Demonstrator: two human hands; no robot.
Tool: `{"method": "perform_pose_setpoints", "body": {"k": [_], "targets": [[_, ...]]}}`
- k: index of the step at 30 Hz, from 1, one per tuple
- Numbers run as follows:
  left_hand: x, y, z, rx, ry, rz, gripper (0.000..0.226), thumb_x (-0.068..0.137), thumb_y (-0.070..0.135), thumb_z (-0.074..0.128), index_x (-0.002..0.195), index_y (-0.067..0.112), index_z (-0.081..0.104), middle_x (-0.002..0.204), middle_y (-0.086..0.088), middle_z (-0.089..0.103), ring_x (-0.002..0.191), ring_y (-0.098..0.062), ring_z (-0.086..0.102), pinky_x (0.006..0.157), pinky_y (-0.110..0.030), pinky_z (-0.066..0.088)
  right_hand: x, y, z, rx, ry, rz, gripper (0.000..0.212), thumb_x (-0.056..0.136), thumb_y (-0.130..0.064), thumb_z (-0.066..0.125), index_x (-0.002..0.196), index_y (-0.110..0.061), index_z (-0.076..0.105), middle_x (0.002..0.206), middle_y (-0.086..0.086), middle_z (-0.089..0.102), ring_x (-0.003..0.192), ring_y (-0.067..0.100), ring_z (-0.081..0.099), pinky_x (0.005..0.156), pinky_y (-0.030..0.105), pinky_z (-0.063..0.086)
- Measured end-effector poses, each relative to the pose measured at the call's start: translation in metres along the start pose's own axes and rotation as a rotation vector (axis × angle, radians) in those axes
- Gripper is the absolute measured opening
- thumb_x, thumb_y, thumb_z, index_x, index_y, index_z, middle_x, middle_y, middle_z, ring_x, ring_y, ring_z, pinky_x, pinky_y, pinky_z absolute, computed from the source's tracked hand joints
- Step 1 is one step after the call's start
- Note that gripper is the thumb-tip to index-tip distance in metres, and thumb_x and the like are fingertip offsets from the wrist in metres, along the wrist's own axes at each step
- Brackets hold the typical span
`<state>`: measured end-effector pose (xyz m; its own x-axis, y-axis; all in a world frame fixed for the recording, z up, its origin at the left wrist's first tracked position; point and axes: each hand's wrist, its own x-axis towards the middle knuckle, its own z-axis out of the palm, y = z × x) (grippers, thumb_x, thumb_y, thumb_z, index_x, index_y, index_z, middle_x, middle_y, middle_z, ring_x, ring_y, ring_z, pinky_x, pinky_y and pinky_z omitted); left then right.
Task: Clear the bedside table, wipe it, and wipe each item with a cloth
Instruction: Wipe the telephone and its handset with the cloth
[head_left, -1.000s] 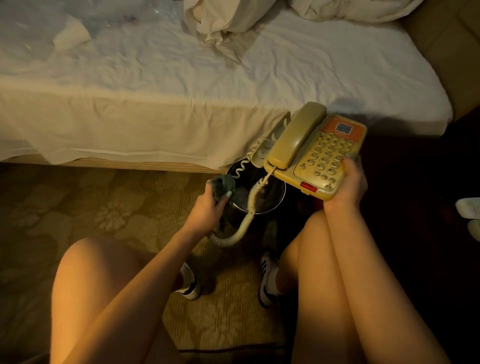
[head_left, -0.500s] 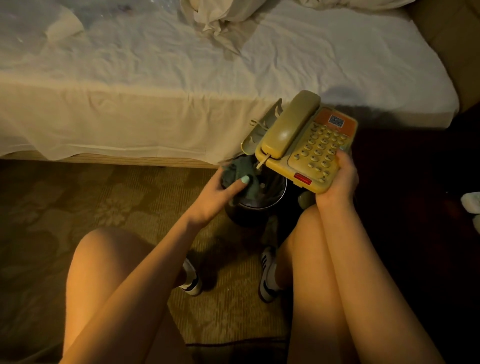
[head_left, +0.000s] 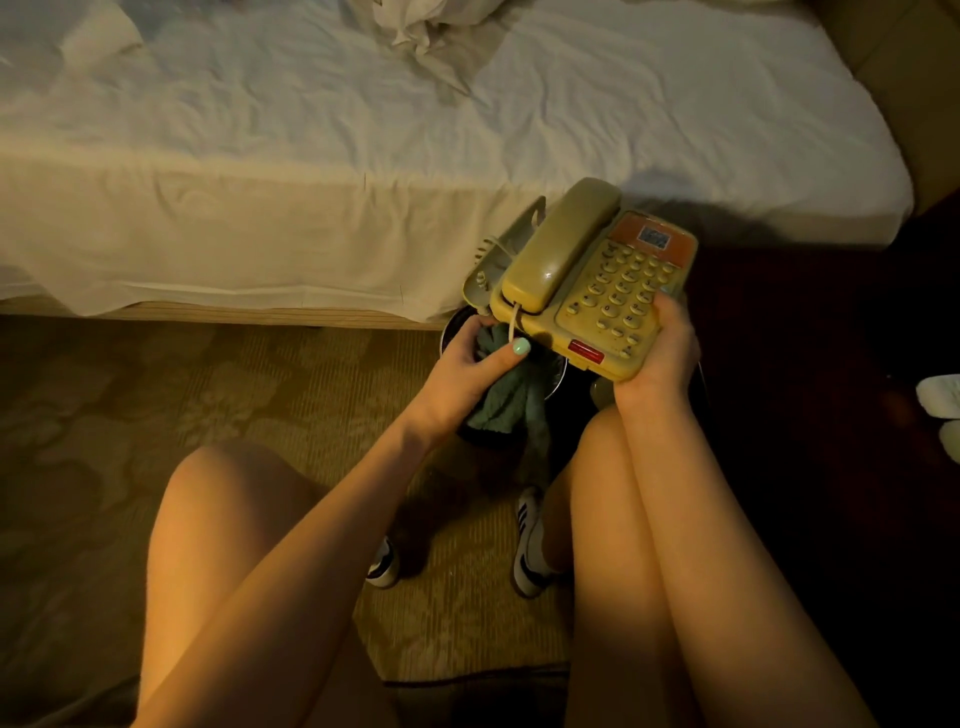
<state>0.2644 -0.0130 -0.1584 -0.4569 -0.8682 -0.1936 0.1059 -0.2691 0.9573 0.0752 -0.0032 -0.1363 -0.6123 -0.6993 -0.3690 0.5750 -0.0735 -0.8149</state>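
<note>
Beige telephone (head_left: 592, 280) gripped by right hand (head_left: 657, 353) | left hand (head_left: 467, 376) clutches green cloth (head_left: 506, 397) under its front edge

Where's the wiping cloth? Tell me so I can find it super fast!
Start at the big white bed, then drop to the yellowish telephone the right hand holds in front of it. Just below the phone's left corner, the left hand grips the cloth: the only soft, crumpled, grey-green thing, hanging over a dark round bin.
</note>
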Motion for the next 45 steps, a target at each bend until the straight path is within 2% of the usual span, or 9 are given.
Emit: {"method": "perform_pose_setpoints", "body": {"k": [3,6,12,15,24,30,36,39,45], "targets": [[-0.003,-0.007,-0.01,0.217,-0.023,0.022,0.059,0.07,0.036,0.079,0.114,0.018,0.045,0.111,0.0,0.061,0.108,-0.02,0.062,0.093,-0.035,0.053,0.0,-0.001,-0.001,-0.019,0.001,-0.012,0.038,0.095,-0.019,0.051,0.133,-0.013,0.053,0.114,0.011,0.068,0.091,0.022,0.071,0.066,0.033,0.057],[-0.007,-0.018,-0.022,0.566,-0.034,0.031,0.065,0.077,0.028,0.08,0.128,0.018,0.041,0.12,0.003,0.056,0.113,-0.015,0.058,0.096,-0.032,0.049,0.003,-0.005,-0.006,-0.001,0.018,0.028,0.037,0.095,-0.02,0.051,0.13,-0.011,0.055,0.113,0.013,0.068,0.092,0.024,0.071,0.066,0.034,0.057],[-0.018,-0.053,-0.063,1.067,-0.058,-0.008,0.056,0.082,0.034,0.074,0.128,0.023,0.045,0.114,-0.005,0.065,0.104,-0.025,0.062,0.086,-0.043,0.052,0.007,-0.014,-0.018,-0.013,0.063,0.055,0.036,0.094,-0.021,0.053,0.127,-0.009,0.057,0.11,0.014,0.069,0.088,0.025,0.072,0.063,0.033,0.057],[-0.019,-0.058,-0.079,1.171,-0.024,-0.043,0.053,0.082,0.038,0.073,0.125,0.023,0.047,0.107,-0.006,0.066,0.099,-0.026,0.063,0.082,-0.042,0.052,0.009,-0.019,-0.024,-0.048,0.029,0.06,0.037,0.094,-0.022,0.052,0.128,-0.01,0.057,0.112,0.014,0.069,0.093,0.027,0.071,0.068,0.035,0.057],[-0.004,-0.054,-0.068,1.097,0.177,-0.035,0.042,0.095,0.048,0.049,0.109,0.008,0.052,0.089,-0.016,0.065,0.082,-0.034,0.062,0.072,-0.047,0.051,0.011,-0.023,-0.029,-0.153,-0.102,0.007,0.034,0.09,-0.015,0.056,0.123,-0.011,0.061,0.111,0.014,0.07,0.101,0.029,0.068,0.087,0.046,0.055],[-0.008,-0.034,-0.068,0.717,0.394,0.024,0.05,0.101,0.044,0.035,0.118,0.003,0.056,0.105,-0.018,0.068,0.096,-0.033,0.065,0.082,-0.047,0.053,0.004,-0.023,-0.023,-0.168,-0.103,-0.027,0.034,0.09,-0.014,0.055,0.124,-0.012,0.061,0.111,0.014,0.07,0.101,0.029,0.068,0.086,0.046,0.055],[-0.019,-0.021,-0.071,0.289,0.569,-0.235,0.037,0.099,0.042,0.05,0.116,0.01,0.056,0.112,-0.014,0.064,0.103,-0.029,0.063,0.089,-0.044,0.054,-0.022,-0.033,-0.02,-0.204,-0.168,-0.098,0.038,0.092,-0.014,0.055,0.13,-0.017,0.058,0.104,0.005,0.073,0.098,0.022,0.07,0.074,0.034,0.056],[-0.026,0.002,-0.054,0.138,0.54,-0.148,0.028,0.098,0.038,0.052,0.114,0.015,0.057,0.116,-0.013,0.064,0.107,-0.028,0.063,0.095,-0.043,0.052,-0.04,-0.04,-0.02,-0.221,-0.228,-0.116,0.045,0.093,-0.013,0.056,0.137,-0.021,0.051,0.101,-0.001,0.074,0.096,0.017,0.07,0.074,0.03,0.057],[-0.04,0.072,-0.031,0.035,0.492,0.139,0.049,0.098,0.047,0.047,0.13,0.011,0.051,0.126,-0.017,0.061,0.116,-0.031,0.06,0.099,-0.046,0.05,-0.082,-0.057,-0.028,-0.179,-0.346,-0.097,0.045,0.093,-0.012,0.055,0.138,-0.017,0.05,0.114,0.011,0.068,0.102,0.024,0.068,0.084,0.039,0.056]]}}
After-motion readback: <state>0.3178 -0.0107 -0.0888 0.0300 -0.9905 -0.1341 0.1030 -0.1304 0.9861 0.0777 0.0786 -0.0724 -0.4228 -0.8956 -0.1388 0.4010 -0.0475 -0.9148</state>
